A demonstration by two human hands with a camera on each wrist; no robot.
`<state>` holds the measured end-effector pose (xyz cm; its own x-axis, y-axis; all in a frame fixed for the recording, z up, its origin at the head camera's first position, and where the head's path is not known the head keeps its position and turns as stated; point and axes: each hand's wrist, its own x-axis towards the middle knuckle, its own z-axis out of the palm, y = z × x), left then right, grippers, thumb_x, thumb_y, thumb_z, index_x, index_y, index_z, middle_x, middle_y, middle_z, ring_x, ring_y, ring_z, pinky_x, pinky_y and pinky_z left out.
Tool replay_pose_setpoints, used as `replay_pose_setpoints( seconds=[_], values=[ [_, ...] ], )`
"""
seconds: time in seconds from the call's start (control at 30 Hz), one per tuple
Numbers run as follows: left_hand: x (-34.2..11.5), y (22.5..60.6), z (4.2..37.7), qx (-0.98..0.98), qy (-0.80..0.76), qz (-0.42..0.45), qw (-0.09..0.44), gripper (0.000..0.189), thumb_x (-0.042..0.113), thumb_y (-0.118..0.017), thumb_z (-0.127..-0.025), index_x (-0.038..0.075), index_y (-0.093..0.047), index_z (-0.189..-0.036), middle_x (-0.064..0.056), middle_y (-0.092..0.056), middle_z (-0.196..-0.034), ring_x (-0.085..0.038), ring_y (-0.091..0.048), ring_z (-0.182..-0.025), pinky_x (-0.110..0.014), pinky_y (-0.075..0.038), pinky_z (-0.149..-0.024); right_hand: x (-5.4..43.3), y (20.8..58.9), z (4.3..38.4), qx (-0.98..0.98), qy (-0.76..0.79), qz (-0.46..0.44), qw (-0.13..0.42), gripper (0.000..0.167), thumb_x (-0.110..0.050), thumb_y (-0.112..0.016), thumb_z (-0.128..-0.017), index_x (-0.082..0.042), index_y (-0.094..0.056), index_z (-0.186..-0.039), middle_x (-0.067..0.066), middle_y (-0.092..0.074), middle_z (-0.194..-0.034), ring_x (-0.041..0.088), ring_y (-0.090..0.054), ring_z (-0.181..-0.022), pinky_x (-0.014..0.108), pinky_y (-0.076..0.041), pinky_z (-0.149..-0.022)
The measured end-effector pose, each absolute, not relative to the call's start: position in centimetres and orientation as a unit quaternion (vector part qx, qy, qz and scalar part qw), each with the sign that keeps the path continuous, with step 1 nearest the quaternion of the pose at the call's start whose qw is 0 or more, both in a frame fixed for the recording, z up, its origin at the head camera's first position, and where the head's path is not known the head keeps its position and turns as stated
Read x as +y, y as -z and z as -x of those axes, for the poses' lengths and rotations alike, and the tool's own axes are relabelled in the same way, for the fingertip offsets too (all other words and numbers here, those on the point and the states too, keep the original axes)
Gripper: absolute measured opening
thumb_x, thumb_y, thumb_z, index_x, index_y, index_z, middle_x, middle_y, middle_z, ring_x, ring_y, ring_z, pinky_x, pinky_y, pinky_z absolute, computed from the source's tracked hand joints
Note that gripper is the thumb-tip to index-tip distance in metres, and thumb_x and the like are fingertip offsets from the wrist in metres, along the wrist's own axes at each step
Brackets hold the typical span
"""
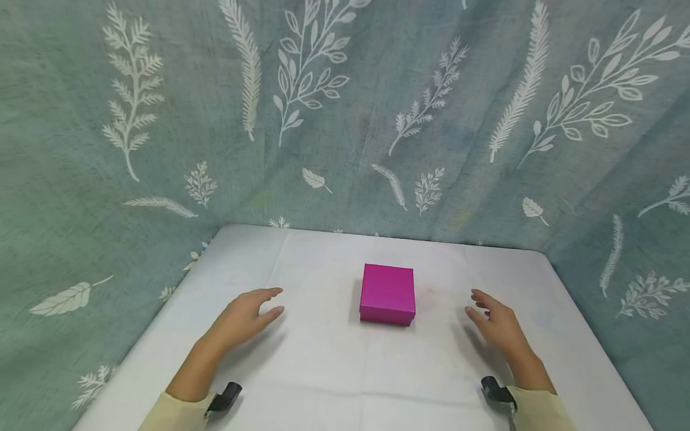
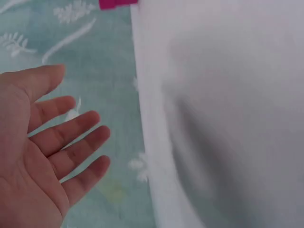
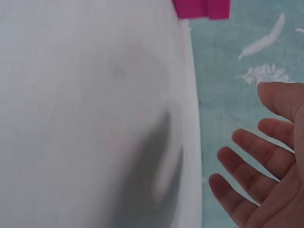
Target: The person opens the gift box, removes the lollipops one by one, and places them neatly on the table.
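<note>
A magenta lidded box [image 1: 387, 290] sits near the middle of the white table, its lid on top. To its left, my left hand [image 1: 245, 317] hovers over the table, fingers relaxed and holding nothing. My right hand [image 1: 498, 323] hovers on the other side, likewise apart from the box, with loosely bent fingers and nothing in them. In the left wrist view, the spread fingers of the left hand [image 2: 52, 142] show, and a sliver of the box [image 2: 116, 3] appears at the top edge. The right wrist view has the right hand [image 3: 266, 161] low at right and the box's corner [image 3: 202, 8] above.
The white table [image 1: 323, 371] carries faint fold lines. Behind it and along both sides hangs a grey-green curtain [image 1: 345, 120] with white leaf prints. Each wrist bears a small black device, one at the left cuff [image 1: 226, 397] and one at the right cuff [image 1: 496, 390].
</note>
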<state>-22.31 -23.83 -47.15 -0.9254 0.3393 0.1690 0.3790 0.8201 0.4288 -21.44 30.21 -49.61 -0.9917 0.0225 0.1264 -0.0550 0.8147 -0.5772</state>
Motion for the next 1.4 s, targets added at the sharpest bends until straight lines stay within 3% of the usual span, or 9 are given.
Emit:
replay_pose_setpoints(
  seconds=[0.2,0.53,0.67,0.83,1.07,1.23,1.4],
  values=[
    [-20.2,46.9,23.4,-0.946,0.255,0.199,0.008,0.047,0.04,-0.062,-0.095,0.01,-0.062,-0.131,-0.002,-0.066,-0.121,-0.023,-0.063,-0.106,-0.047,-0.05,-0.088,27.7,49.5,22.6,-0.923,-0.379,-0.011,0.068,0.048,-0.026,-0.059,-0.098,-0.002,-0.05,-0.139,0.018,-0.061,-0.127,0.037,-0.059,-0.111,0.051,-0.048,-0.091],
    [-15.0,47.6,26.0,-0.913,0.339,0.221,-0.051,0.04,0.035,-0.064,-0.094,0.005,-0.067,-0.121,0.007,-0.068,-0.096,-0.012,-0.063,-0.092,-0.037,-0.052,-0.083,23.6,49.6,24.4,-0.863,-0.504,0.013,0.03,0.04,-0.019,-0.061,-0.097,0.002,-0.057,-0.131,0.018,-0.065,-0.11,0.026,-0.066,-0.086,0.034,-0.057,-0.068],
    [-13.7,47.7,27.0,-0.904,0.362,0.216,-0.072,0.039,0.034,-0.064,-0.094,0.005,-0.067,-0.121,0.005,-0.068,-0.095,-0.013,-0.063,-0.092,-0.037,-0.052,-0.082,22.2,50.1,25.2,-0.838,-0.546,0.014,-0.004,0.039,-0.019,-0.061,-0.097,0.001,-0.057,-0.131,0.018,-0.066,-0.108,0.026,-0.067,-0.084,0.034,-0.057,-0.069],
    [-11.4,48.1,28.3,-0.886,0.393,0.223,-0.108,0.047,0.035,-0.059,-0.097,0.002,-0.059,-0.131,0.003,-0.068,-0.097,-0.012,-0.063,-0.087,-0.036,-0.052,-0.078,21.1,50.5,25.8,-0.822,-0.567,0.029,-0.034,0.038,-0.024,-0.06,-0.098,-0.001,-0.059,-0.129,0.012,-0.068,-0.107,0.022,-0.066,-0.083,0.034,-0.057,-0.07],
    [-8.6,48.6,29.3,-0.855,0.447,0.214,-0.151,0.059,0.038,-0.054,-0.1,-0.003,-0.046,-0.142,-0.001,-0.07,-0.094,-0.018,-0.067,-0.084,-0.038,-0.051,-0.082,20.1,50.3,26.3,-0.843,-0.533,0.04,-0.049,0.05,-0.039,-0.057,-0.098,0.0,-0.059,-0.13,0.01,-0.067,-0.104,0.021,-0.061,-0.081,0.032,-0.053,-0.068],
    [-7.5,49.2,29.7,-0.851,0.46,0.194,-0.163,0.063,0.042,-0.057,-0.097,-0.002,-0.047,-0.141,0.001,-0.067,-0.091,-0.017,-0.065,-0.08,-0.035,-0.052,-0.076,19.9,50.6,26.6,-0.845,-0.527,0.054,-0.069,0.055,-0.042,-0.056,-0.097,0.0,-0.058,-0.132,0.007,-0.064,-0.089,0.019,-0.058,-0.075,0.03,-0.05,-0.063],
    [-7.3,49.5,30.2,-0.824,0.512,0.14,-0.197,0.06,0.037,-0.058,-0.098,-0.004,-0.047,-0.14,-0.008,-0.068,-0.104,-0.018,-0.067,-0.083,-0.035,-0.055,-0.076,19.8,50.7,26.6,-0.834,-0.545,0.05,-0.071,0.051,-0.04,-0.058,-0.097,-0.001,-0.06,-0.129,0.007,-0.059,-0.077,0.018,-0.054,-0.067,0.03,-0.046,-0.056]
  ],
)
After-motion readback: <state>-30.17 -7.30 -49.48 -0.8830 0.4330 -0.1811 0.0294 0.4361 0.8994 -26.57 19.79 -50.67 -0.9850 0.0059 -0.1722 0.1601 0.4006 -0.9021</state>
